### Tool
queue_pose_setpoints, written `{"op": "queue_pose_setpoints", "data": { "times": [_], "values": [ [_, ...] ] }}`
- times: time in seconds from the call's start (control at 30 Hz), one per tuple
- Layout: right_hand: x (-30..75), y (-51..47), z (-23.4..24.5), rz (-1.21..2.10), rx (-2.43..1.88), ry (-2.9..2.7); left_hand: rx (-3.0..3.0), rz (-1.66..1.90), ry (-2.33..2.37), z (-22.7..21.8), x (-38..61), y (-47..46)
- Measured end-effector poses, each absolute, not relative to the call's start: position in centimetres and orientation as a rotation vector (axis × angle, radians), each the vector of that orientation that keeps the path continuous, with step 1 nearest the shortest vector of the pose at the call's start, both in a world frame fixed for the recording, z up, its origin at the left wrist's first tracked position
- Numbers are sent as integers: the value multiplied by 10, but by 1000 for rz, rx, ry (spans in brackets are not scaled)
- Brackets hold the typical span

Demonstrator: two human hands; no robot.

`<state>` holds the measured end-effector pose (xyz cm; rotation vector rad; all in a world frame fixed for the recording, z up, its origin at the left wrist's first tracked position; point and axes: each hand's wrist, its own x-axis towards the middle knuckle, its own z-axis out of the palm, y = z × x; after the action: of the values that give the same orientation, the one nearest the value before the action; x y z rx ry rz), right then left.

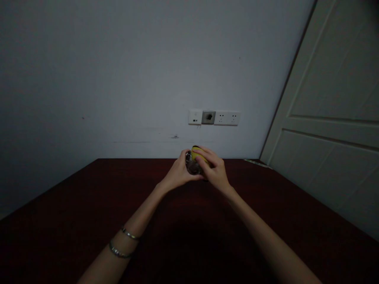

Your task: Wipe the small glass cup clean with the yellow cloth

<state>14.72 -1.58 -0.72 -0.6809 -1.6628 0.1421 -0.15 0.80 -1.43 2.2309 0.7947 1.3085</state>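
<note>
Both your hands are meeting near the middle of the far edge of the counter (89, 197). Your left hand (179, 170) is curling round a glossy item (192, 167), its grip clamped on that. Your right hand (216, 169) is holding a yellow item (196, 153), its grip clamped likewise. The yellow item is overlapping the glossy item's right side; whether they are touching, cannot tell. Two bangles (129, 235) are circling your left forearm (143, 211). A pale strip (257, 163) is lying at the counter's far right corner. Beyond, sockets (226, 118) are lining the wall (118, 79).
</note>
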Motion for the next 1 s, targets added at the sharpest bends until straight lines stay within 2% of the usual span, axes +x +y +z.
{"op": "queue_pose_setpoints", "data": {
  "times": [0.17,0.43,0.77,0.87,1.0],
  "values": [
    [151,-19,-12,-88,-558,-1863,2258,1258,789,-14,-2,6],
    [144,-12,-8,198,-757,-1536,2244,1258,904,-14,1,5],
    [147,-15,-10,-112,-585,-1898,2321,1239,1027,-16,1,9],
    [143,-15,-9,10,-639,-1778,2287,1283,1004,-16,1,7],
    [144,-9,-6,328,-713,-1529,2243,1324,967,-15,3,2]
  ]
}}
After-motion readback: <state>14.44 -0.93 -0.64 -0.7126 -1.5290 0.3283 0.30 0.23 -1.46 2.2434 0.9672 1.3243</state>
